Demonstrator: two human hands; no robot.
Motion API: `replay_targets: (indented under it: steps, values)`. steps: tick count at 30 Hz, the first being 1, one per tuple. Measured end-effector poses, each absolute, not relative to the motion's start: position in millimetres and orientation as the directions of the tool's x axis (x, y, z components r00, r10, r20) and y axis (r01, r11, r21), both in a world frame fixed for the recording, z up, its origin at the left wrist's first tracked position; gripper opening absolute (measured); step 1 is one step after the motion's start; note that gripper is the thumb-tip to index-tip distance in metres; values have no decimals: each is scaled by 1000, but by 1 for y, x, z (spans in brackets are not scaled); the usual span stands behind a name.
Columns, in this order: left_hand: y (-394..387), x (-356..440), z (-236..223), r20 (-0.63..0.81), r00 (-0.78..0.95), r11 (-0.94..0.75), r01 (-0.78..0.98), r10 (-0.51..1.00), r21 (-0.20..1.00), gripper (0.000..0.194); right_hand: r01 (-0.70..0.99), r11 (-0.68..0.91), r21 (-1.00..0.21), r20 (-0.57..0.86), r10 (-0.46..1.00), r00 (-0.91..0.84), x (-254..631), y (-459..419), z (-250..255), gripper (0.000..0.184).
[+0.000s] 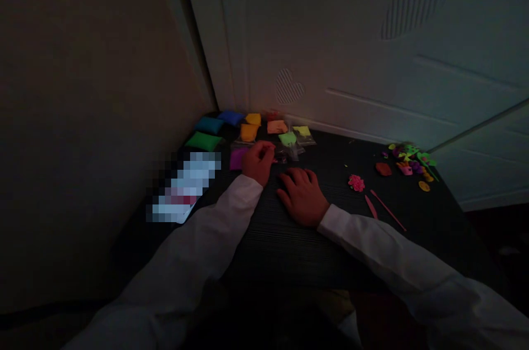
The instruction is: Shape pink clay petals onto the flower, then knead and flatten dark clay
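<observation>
My left hand (257, 163) is raised over the dark table (264, 251) with thumb and fingers pinched together. What it pinches, if anything, is too dark and small to make out. Right beside it lies a purple clay packet (237, 159), partly covered by the hand. Clear plastic bags, one with light green clay (288, 139), lie just beyond the fingertips. My right hand (303, 195) rests palm down on the tabletop, fingers a little apart and holding nothing. To its right sits a pink clay flower (356, 183).
Blue (230, 117), teal (209, 124), green (204, 141) and orange (249, 132) packets line the back left. A lit phone-like screen (185, 187) is at left. Pink tools (388, 210) and small colourful clay pieces (409, 157) lie right. A white panel (330, 52) stands behind.
</observation>
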State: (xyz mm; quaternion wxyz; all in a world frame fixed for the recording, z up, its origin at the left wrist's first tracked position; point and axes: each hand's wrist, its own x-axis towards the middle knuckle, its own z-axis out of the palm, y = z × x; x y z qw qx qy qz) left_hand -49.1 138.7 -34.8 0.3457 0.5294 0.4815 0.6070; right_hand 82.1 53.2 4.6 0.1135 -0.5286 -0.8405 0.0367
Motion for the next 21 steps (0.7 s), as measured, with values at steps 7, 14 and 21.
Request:
replay_targets:
  steps: [7, 14, 21]
  values:
    - [139, -50, -33, 326, -180, -310, 111, 928, 944, 10, 859, 441, -259, 152, 897, -414, 82, 54, 4, 44]
    - [137, -51, -29, 338, -170, -313, 154, 926, 937, 16, 842, 398, -365, 114, 916, -384, 113, 79, 12, 45]
    - [140, -50, -33, 329, -171, -311, 126, 929, 942, 13, 869, 447, -214, 82, 894, -440, 111, 73, 20, 34]
